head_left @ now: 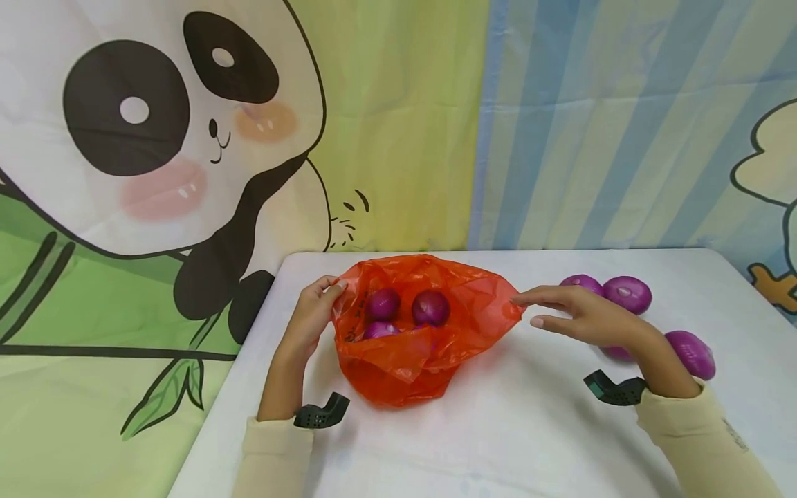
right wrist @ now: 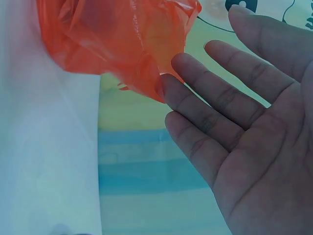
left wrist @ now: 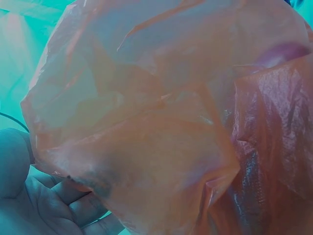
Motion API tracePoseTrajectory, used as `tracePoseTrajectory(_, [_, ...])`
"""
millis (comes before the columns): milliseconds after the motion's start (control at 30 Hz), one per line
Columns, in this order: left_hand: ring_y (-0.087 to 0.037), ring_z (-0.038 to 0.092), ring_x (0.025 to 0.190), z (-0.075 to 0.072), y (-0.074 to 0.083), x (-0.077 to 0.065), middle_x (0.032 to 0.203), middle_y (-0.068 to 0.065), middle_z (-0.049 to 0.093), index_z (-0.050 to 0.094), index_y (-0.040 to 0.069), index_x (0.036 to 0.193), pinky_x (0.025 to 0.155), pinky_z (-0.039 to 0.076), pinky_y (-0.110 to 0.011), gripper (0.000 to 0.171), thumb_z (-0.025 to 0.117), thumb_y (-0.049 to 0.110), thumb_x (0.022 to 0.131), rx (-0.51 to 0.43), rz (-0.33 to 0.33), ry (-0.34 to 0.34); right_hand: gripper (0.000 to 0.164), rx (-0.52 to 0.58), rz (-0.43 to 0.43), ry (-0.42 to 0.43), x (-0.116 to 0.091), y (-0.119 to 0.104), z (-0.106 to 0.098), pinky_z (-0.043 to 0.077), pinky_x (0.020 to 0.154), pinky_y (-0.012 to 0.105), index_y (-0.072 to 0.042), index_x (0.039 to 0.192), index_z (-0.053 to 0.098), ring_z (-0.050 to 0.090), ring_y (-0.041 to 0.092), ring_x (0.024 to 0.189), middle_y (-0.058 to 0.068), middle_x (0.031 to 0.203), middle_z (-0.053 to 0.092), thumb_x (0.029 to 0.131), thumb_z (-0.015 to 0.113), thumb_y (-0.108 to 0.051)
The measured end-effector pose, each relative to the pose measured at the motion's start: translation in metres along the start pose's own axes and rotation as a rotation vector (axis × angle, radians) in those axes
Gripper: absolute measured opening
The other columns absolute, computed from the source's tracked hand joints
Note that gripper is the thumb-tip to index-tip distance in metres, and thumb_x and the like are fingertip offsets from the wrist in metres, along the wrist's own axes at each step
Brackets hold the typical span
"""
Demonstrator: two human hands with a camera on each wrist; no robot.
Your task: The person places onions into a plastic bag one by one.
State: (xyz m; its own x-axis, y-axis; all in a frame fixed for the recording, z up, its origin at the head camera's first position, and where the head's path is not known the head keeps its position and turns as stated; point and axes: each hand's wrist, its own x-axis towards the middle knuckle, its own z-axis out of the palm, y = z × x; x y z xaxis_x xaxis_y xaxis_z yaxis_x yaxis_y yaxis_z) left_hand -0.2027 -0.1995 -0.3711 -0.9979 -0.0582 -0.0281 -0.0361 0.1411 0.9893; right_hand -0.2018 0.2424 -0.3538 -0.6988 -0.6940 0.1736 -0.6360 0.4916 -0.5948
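A red plastic bag (head_left: 398,380) stands on the table with its mouth spread wide. Several purple onions (head_left: 431,308) lie inside it. My left hand (head_left: 314,315) pinches the bag's left rim between thumb and fingers; in the left wrist view the bag (left wrist: 146,122) fills most of the picture beside the left hand (left wrist: 44,200). At the bag's right corner is my right hand (head_left: 575,315), fingers extended and thumb apart. The right wrist view has that hand (right wrist: 244,122) palm showing, straight fingertips right at the red film (right wrist: 132,44).
More purple onions (head_left: 627,295) sit on the right of the white table (head_left: 498,443), one (head_left: 691,354) beyond my right forearm and another partly hidden under it. A panda-printed curtain (head_left: 398,124) hangs behind the table's far edge.
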Motion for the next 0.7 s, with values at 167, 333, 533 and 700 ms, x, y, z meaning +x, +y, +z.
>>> tracePoseTrajectory(167, [-0.022,0.052,0.088,0.0,0.0,0.001,0.085,-0.006,0.055,0.057,0.003,0.1,0.077,0.043,-0.032,0.024,0.052,0.026,0.101,0.003,-0.002,0.006,0.038,-0.013,0.035,0.024,-0.012,0.003,0.0,0.049,0.091,0.033,-0.011,0.131,0.06,0.059,0.02,0.114,-0.002,0.127,0.061,0.095,0.065,-0.02])
tracePoseTrajectory(333, [-0.02,0.05,0.082,0.001,0.0,0.001,0.079,-0.005,0.051,0.056,0.003,0.099,0.073,0.042,-0.031,0.022,0.052,0.025,0.101,0.005,-0.006,0.004,0.037,0.002,0.079,0.036,-0.024,0.007,0.001,0.048,0.091,0.027,-0.014,0.132,0.06,0.06,0.014,0.111,-0.003,0.127,0.061,0.096,0.063,-0.021])
tracePoseTrajectory(533, [-0.02,0.048,0.085,0.002,0.0,0.001,0.08,-0.006,0.05,0.057,0.003,0.102,0.076,0.04,-0.033,0.024,0.052,0.026,0.101,0.023,-0.011,0.006,0.037,-0.039,0.077,0.091,-0.037,0.014,-0.001,0.049,0.086,0.025,-0.013,0.131,0.061,0.058,0.007,0.113,-0.001,0.125,0.063,0.094,0.065,-0.017])
tracePoseTrajectory(700, [-0.022,0.047,0.088,0.002,-0.001,0.001,0.085,-0.008,0.051,0.058,0.002,0.105,0.08,0.039,-0.035,0.026,0.051,0.026,0.102,0.028,-0.022,0.004,0.04,-0.05,0.133,0.14,-0.048,0.02,-0.008,0.048,0.083,0.022,-0.013,0.131,0.061,0.052,-0.006,0.113,0.004,0.125,0.064,0.092,0.068,-0.015])
